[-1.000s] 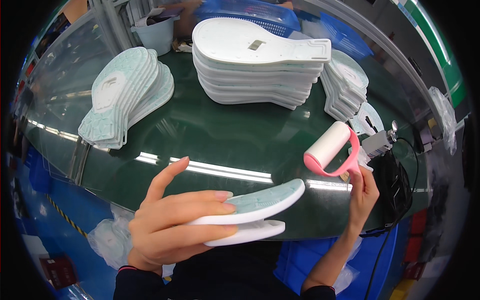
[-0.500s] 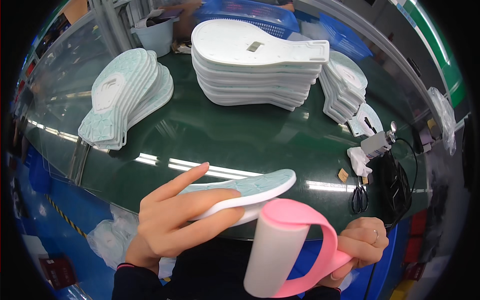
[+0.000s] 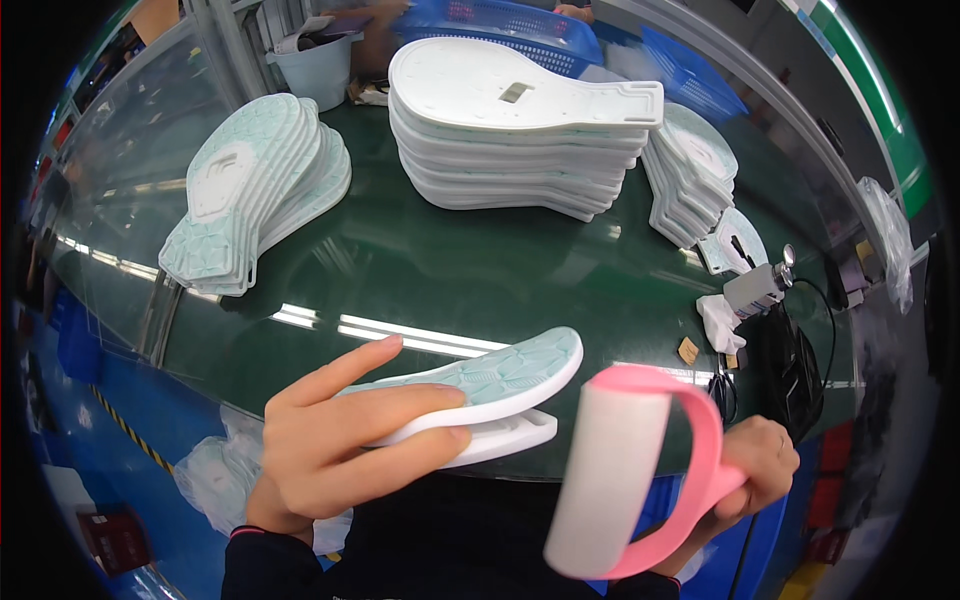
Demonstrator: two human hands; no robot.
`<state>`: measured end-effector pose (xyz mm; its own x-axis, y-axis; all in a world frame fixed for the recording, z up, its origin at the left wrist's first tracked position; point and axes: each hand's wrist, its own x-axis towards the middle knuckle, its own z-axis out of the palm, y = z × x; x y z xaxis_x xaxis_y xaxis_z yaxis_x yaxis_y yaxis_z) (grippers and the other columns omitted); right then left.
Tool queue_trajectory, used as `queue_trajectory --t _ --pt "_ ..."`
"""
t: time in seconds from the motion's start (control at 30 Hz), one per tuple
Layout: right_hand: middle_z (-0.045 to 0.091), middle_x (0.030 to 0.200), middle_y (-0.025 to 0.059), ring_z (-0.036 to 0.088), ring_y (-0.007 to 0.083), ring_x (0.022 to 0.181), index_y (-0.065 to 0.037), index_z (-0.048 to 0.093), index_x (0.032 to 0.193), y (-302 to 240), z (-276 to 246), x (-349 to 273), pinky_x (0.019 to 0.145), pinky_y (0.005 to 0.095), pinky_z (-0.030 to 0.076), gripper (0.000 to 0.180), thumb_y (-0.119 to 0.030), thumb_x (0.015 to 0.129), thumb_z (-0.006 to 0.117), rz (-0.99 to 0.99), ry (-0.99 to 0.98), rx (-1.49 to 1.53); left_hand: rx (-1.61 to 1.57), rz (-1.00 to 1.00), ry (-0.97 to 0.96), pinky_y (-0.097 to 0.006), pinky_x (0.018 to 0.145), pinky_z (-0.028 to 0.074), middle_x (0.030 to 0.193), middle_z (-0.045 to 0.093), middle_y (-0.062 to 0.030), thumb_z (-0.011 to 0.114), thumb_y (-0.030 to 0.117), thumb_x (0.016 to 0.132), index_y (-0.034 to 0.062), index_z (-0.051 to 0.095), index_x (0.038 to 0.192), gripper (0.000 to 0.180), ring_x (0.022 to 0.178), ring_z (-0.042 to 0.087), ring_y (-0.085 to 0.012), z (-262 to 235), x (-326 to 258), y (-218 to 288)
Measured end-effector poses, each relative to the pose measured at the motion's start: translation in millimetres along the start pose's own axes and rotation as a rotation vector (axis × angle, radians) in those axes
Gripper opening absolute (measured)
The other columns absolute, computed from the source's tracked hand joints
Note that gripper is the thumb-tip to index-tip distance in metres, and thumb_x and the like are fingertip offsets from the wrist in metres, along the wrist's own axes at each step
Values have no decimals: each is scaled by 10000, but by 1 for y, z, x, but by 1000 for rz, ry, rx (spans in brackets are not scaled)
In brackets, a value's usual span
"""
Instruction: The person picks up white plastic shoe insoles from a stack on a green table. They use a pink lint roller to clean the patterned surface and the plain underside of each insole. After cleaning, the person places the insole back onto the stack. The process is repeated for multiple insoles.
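At the left we have a stack of pale green and white soles (image 3: 225, 190) on the dark green table (image 3: 440, 265). Our left hand (image 3: 335, 450), half curled with one finger standing clear, grips two sole-shaped pieces (image 3: 510, 375), one above the other, near the front edge. Beyond them we see a taller stack (image 3: 515, 155), then a pink-handled roller (image 3: 612, 470), its handle wrapped in our right hand (image 3: 762, 465)
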<state>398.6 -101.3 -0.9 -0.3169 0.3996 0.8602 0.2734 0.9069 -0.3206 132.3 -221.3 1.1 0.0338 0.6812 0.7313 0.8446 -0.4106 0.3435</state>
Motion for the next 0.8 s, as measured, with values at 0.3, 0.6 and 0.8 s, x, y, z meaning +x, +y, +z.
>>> queue_trajectory --t 0.3,0.6,0.8 --pt "472 658 -36 358 21 535 10 588 983 74 40 -53 467 186 267 242 -202 880 537 963 -64 33 -207 169 93 -417 763 509 916 637 -137 659 66 706 164 539 1018 348 756 655 -223 2 -5 0" --pt "461 1250 153 396 287 1203 -4 449 1233 19 44 -21 988 382 308 605 -199 715 692 560 -138 53 -225 180 -142 -491 911 389 880 643 -191 660 64 744 73 344 1178 537 757 660 -262 -8 1 5" --pt "639 965 68 537 282 1064 -59 633 1000 -33 63 9 959 452 359 406 -184 620 708 121 -458 300 -231 204 -188 -493 978 325 1000 641 -63 616 135 792 171 547 1001 223 945 610 -230 0 3 15"
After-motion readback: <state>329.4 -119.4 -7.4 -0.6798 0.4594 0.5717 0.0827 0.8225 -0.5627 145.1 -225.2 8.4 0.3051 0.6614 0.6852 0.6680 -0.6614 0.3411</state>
